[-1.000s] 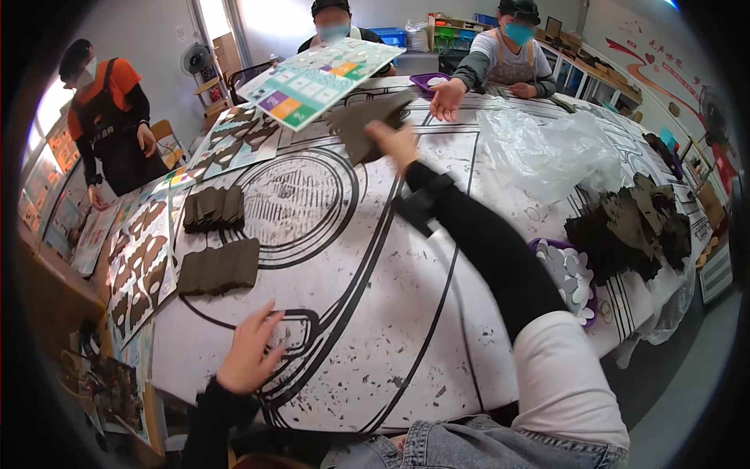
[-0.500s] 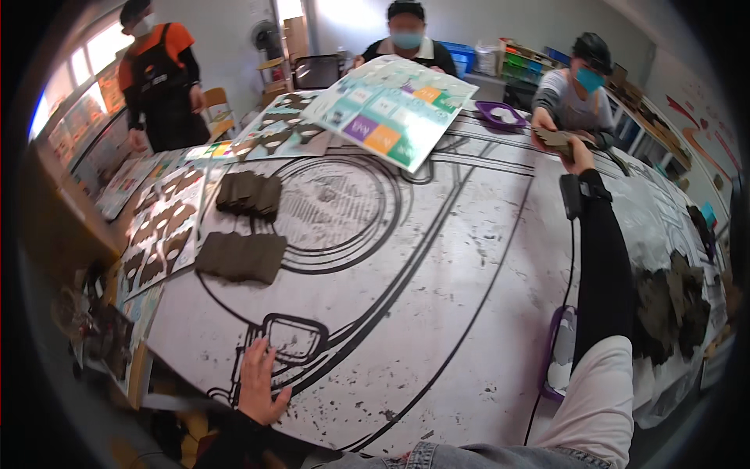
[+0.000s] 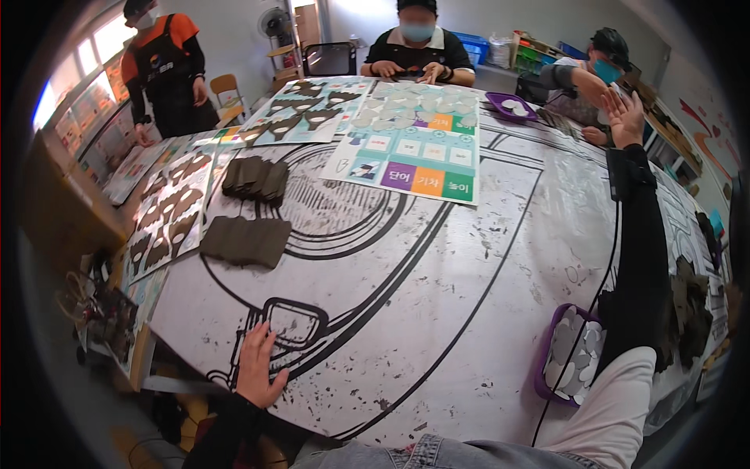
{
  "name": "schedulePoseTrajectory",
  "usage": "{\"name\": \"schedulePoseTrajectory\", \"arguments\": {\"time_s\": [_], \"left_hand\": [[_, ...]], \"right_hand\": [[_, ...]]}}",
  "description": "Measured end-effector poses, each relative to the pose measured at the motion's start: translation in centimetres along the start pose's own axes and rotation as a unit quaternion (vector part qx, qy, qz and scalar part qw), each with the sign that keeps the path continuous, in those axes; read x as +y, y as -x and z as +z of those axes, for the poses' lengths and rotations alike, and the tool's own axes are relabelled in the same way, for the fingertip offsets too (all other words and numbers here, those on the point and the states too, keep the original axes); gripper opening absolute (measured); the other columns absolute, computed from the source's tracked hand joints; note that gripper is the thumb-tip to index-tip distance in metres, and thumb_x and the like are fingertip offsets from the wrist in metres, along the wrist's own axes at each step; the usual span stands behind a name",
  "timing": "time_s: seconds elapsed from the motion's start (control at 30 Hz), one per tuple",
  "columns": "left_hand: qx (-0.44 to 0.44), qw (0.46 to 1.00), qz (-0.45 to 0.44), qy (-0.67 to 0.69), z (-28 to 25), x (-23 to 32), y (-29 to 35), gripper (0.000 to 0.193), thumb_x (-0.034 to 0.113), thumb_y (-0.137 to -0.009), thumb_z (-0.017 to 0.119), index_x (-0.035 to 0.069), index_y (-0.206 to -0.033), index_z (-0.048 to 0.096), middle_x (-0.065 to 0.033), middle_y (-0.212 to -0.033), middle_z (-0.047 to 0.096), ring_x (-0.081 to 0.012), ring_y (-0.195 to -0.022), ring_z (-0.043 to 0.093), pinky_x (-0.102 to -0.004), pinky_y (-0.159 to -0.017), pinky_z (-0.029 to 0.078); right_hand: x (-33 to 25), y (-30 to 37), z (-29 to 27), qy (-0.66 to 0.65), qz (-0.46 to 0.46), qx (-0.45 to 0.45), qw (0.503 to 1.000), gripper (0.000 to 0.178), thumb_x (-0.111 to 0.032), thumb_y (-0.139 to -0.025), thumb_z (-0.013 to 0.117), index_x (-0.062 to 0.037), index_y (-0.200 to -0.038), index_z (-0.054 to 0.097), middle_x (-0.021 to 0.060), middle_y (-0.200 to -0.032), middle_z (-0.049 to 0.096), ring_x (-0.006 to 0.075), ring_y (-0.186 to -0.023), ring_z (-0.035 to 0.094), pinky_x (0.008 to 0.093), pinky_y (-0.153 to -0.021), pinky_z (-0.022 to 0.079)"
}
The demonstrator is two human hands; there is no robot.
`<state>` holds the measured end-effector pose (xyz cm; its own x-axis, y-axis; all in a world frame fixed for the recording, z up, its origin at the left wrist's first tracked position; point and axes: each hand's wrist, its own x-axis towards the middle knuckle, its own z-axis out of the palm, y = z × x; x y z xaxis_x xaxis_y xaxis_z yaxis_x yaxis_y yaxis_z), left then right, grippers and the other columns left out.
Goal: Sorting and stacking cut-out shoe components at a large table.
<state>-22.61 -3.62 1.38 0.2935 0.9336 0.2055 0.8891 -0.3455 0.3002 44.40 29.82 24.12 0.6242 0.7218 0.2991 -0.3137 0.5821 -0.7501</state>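
My left hand (image 3: 260,366) lies flat on the printed table covering (image 3: 437,328), fingers stretched out, beside a drawn rectangular outline. At the far right, my right hand (image 3: 625,121) is raised with its palm showing and fingers extended, holding nothing. A co-worker's forearm (image 3: 580,78) reaches toward it and overlaps it in view; whether they touch I cannot tell. Below that arm, some brownish flat pieces (image 3: 556,121) lie on the table. Two dark brown stacks of flat cut pieces, a farther one (image 3: 256,181) and a nearer one (image 3: 247,241), rest left of centre.
Purple trays of white discs stand near my right leg (image 3: 539,375) and at the far side (image 3: 491,105). A colourful sheet (image 3: 348,162) bears many pale discs. Sheets with brown cutouts (image 3: 160,250) lie left. Dark scraps (image 3: 687,305) are piled at right. Three people are around the table.
My right hand has let go of the brownish pieces and opened, moving right. The colourful sheet, earlier held up and tilted, now lies flat before the far co-worker. My left hand stays put.
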Motion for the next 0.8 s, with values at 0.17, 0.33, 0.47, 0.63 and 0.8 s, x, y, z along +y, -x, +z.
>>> {"name": "schedulePoseTrajectory", "arguments": {"time_s": [0.17, 0.33, 0.47, 0.63, 0.8], "left_hand": [[0.012, 1.0, 0.011, 0.022, 0.4, -0.2, -0.2, 0.066, 0.026, -0.08, 0.059, 0.002, -0.137, 0.036, -0.0198, -0.144, 0.032, -0.0385, -0.134, 0.029, -0.0507, -0.112, 0.019], [0.024, 0.999, 0.016, 0.018, 0.2, -0.1, 0.2, 0.065, 0.026, -0.081, 0.059, 0.002, -0.137, 0.036, -0.0195, -0.144, 0.033, -0.0379, -0.134, 0.029, -0.0502, -0.112, 0.02], [0.034, 0.999, 0.021, 0.022, 0.6, -0.4, 0.5, 0.066, 0.027, -0.082, 0.059, 0.003, -0.138, 0.036, -0.0189, -0.144, 0.033, -0.0373, -0.134, 0.029, -0.0484, -0.112, 0.02], [0.042, 0.998, 0.036, 0.02, 0.6, -0.5, 1.0, 0.065, 0.027, -0.083, 0.059, 0.002, -0.138, 0.035, -0.0176, -0.145, 0.032, -0.0359, -0.135, 0.028, -0.0463, -0.112, 0.021], [0.05, 0.997, 0.05, 0.023, 0.5, -0.8, 1.3, 0.065, 0.025, -0.082, 0.06, 0.002, -0.137, 0.036, -0.0189, -0.144, 0.032, -0.0357, -0.135, 0.029, -0.0456, -0.113, 0.021]], "right_hand": [[-0.5, 3.2, 1.5, 0.025, 0.032, -0.104, 0.994, 0.063, -0.039, -0.097, 0.044, 0.0071, -0.137, 0.028, 0.0236, -0.125, 0.052, 0.0305, -0.115, 0.056, 0.0407, -0.102, 0.045], [0.7, 9.3, 4.9, 0.038, 0.141, -0.167, 0.975, 0.051, -0.048, -0.096, 0.045, -0.0019, -0.115, 0.056, 0.0132, -0.116, 0.062, 0.0217, -0.106, 0.06, 0.0363, -0.095, 0.047], [1.4, 14.8, 5.6, 0.111, 0.156, -0.302, 0.934, 0.057, -0.056, -0.095, 0.04, -0.0052, -0.116, 0.055, 0.0114, -0.114, 0.062, 0.0188, -0.106, 0.06, 0.0348, -0.093, 0.047], [1.9, 23.6, 5.3, 0.194, 0.261, -0.365, 0.872, 0.067, -0.064, -0.093, 0.034, -0.0061, -0.119, 0.053, 0.0104, -0.114, 0.062, 0.0175, -0.105, 0.059, 0.0342, -0.092, 0.046], [1.5, 32.4, 3.9, 0.104, 0.371, -0.374, 0.844, 0.069, -0.062, -0.095, 0.028, -0.0043, -0.127, 0.049, 0.0097, -0.115, 0.061, 0.0169, -0.103, 0.059, 0.0311, -0.089, 0.046]]}}
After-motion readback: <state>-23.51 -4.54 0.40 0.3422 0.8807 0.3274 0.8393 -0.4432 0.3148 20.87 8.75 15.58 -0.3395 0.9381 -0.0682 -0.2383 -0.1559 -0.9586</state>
